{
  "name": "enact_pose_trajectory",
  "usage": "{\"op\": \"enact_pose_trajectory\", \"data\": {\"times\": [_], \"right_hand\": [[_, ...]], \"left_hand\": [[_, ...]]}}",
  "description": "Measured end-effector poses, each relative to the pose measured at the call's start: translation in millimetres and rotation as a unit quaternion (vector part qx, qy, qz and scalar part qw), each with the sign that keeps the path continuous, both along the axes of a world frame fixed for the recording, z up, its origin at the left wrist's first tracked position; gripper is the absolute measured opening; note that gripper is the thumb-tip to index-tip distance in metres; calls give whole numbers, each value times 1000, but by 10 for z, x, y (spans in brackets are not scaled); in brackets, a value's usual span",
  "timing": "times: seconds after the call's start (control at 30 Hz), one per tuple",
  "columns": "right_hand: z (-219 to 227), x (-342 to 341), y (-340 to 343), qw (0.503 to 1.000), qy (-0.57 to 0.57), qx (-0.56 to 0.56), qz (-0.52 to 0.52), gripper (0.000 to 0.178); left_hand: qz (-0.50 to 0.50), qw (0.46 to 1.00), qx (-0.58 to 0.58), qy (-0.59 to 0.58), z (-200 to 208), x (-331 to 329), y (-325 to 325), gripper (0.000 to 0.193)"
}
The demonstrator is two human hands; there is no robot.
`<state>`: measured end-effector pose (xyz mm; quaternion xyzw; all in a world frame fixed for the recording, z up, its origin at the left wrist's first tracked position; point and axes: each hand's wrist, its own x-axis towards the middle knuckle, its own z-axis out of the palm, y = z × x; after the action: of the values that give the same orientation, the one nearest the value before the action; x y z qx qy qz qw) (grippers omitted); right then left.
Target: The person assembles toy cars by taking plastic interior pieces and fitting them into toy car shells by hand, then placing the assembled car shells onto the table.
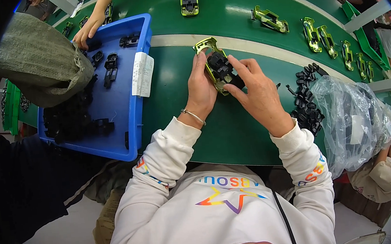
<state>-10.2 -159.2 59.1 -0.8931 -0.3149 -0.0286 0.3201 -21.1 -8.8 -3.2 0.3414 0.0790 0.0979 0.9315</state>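
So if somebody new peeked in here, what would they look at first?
Probably the lime-green and black toy car body, held in the middle between the person's left hand and right hand. Next might come the big blue bin on the left, with black parts in it, and the crinkly clear plastic bag on the right.

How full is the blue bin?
Partly full: the blue bin holds black parts heaped at left, with its bare bottom showing at right.
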Motion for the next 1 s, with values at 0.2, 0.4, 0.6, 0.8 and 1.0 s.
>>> {"op": "enact_pose_trajectory", "data": {"times": [0.2, 0.4, 0.6, 0.8, 1.0], "right_hand": [[60, 3, 14, 997, -76, -10, 12, 58], [30, 9, 164, 997, -80, 12, 0, 55], [67, 10, 153, 991, -129, 45, -11, 49], [-35, 39, 187, 987, -155, 37, 9, 42], [-24, -20, 286, 993, -117, 29, -13, 38]], "left_hand": [[-21, 1000, -19, -12, 89, -30, -44, 47], [-10, 1000, 8, -5, 98, -63, -64, 47], [-5, 1000, -27, -11, 102, -50, -49, 47], [-1, 1000, -3, -17, 94, -40, -73, 49], [5, 1000, -21, -9, 45, -53, -50, 48]]}}
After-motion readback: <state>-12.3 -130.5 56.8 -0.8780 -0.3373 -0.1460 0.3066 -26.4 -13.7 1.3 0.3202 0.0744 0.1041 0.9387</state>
